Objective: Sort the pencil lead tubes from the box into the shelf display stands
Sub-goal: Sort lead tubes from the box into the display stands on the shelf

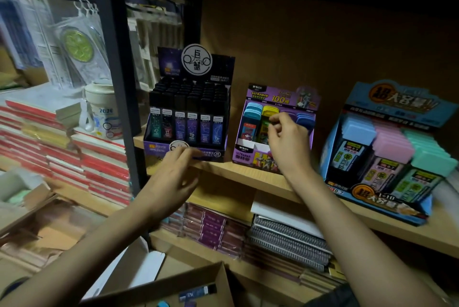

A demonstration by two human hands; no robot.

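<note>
Head view: the pencil lead tubes stand capped in three display stands on a wooden shelf (pixel 250 177). The right hand (pixel 285 143) reaches into the middle purple stand (pixel 246 156), its thumb and forefinger pinching the yellow-capped tube (pixel 268 110), which sits upright between blue-capped tubes (pixel 253 109) on its left and darker blue ones (pixel 305 118) on its right. The left hand (pixel 171 175) is released, fingers spread and blurred, just in front of the lower edge of the dark stand (pixel 159 151), which is packed with rows of black-capped tubes (pixel 188 118); whether it touches the stand I cannot tell. Further right, a blue stand (pixel 397 100) holds wide tubes with blue, pink and teal caps. At the bottom edge a cardboard box (pixel 218 282) lies open, with one dark blue tube (pixel 198 290) lying flat inside. Under the shelf are spiral notebooks (pixel 285 239) and purple packs (pixel 208 227). To the left, beyond a black post (pixel 116 58), stand a cream mug (pixel 104 110) and stacks of red-edged books (pixel 74 157).
</note>
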